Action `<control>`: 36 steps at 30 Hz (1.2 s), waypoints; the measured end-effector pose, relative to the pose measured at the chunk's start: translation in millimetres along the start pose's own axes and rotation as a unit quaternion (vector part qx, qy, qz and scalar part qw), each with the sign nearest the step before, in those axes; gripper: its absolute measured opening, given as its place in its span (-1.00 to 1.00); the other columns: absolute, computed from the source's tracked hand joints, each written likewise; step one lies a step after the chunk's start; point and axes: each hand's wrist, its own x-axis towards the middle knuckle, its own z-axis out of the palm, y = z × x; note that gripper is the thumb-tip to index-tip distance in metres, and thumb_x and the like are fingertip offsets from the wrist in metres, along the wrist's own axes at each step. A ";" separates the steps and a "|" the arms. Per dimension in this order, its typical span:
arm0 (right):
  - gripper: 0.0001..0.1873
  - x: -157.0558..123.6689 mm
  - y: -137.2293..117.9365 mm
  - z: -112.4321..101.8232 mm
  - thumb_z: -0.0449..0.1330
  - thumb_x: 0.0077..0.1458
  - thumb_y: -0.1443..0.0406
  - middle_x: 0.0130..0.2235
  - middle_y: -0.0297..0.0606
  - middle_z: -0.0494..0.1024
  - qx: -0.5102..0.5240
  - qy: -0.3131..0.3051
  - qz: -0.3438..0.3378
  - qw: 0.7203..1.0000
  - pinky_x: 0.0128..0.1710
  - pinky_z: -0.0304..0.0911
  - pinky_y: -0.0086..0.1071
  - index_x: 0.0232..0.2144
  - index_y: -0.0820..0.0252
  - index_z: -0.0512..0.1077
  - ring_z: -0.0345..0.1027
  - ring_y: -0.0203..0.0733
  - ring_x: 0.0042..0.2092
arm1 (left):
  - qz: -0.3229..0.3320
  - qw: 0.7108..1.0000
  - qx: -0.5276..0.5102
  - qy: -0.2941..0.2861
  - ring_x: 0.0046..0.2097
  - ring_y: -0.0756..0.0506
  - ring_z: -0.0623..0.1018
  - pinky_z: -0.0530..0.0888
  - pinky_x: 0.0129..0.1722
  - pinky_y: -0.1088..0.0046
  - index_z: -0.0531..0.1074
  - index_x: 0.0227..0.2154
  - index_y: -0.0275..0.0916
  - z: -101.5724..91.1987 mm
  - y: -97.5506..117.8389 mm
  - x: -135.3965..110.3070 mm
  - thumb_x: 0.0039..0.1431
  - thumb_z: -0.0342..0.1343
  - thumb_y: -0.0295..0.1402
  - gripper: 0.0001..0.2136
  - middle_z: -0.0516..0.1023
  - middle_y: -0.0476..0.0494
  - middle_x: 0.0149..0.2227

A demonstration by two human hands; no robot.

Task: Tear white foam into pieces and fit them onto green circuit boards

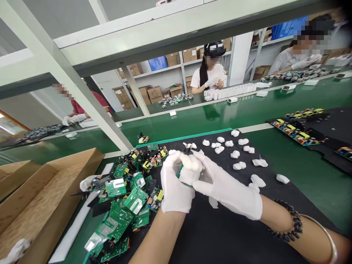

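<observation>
My left hand [177,185], in a white glove, is closed around a green circuit board [180,171] above the black mat. A lump of white putty-like material [189,176] covers much of the board's face. My right hand [225,183], gloved too, presses its fingers on the white material and the board's right edge. Fingers hide the rest of the board. Several loose white lumps [235,154] lie on the mat to the right and beyond my hands. To the left is a heap of green circuit boards [136,200] with yellow and black components.
Cardboard trays [68,183] stand at the far left beside a white strip [82,227]. More boards [291,132] lie on a black sheet at the right. A slanted metal post [93,91] rises ahead. Across the green conveyor [187,121], co-workers [210,73] handle small parts near white cases [231,91].
</observation>
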 end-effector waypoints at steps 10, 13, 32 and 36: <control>-0.41 0.2 -6.1 -4.4 0.15 0.03 0.27 -0.15 -0.23 0.43 0.052 -0.017 -0.009 0.998 -0.18 0.33 -0.21 0.12 0.04 0.11 0.35 -0.13 -0.16 | -0.044 0.998 -0.044 -0.022 -0.58 0.04 0.29 0.35 -0.42 0.43 0.15 -0.71 -0.24 5.4 2.6 0.9 -0.04 0.08 -0.40 -0.75 0.23 0.05 -0.67; -0.49 0.5 -7.7 -3.8 0.15 0.04 0.25 -0.15 -0.23 0.43 0.037 -0.011 -0.022 0.999 -0.19 0.34 -0.22 0.07 0.05 0.19 0.35 -0.11 -0.13 | -0.015 0.999 -0.025 -0.036 -0.56 0.04 0.29 0.35 -0.41 0.43 0.18 -0.69 -0.24 3.7 0.8 0.3 -0.07 0.11 -0.43 -0.78 0.24 0.05 -0.65; -0.50 4.6 0.4 -5.7 0.15 -0.06 0.42 -0.28 -0.33 0.39 0.004 -0.030 -0.044 0.999 -0.28 0.35 -0.34 -0.03 0.09 0.18 0.34 -0.23 -0.25 | -0.032 0.998 -0.031 -0.040 -0.55 0.01 0.31 0.33 -0.44 0.44 0.18 -0.72 -0.23 -0.5 -0.8 1.3 0.05 0.00 -0.35 -0.73 0.24 0.01 -0.67; -0.44 6.5 4.5 -12.9 0.16 -0.08 0.45 -0.34 -0.38 0.41 -0.001 -0.061 -0.037 0.997 -0.16 0.33 -0.27 0.00 0.06 0.17 0.35 -0.25 -0.27 | -0.036 0.998 -0.037 -0.025 -0.57 0.05 0.28 0.32 -0.44 0.46 0.17 -0.70 -0.24 3.7 2.6 1.7 -0.03 0.10 -0.37 -0.74 0.24 0.04 -0.66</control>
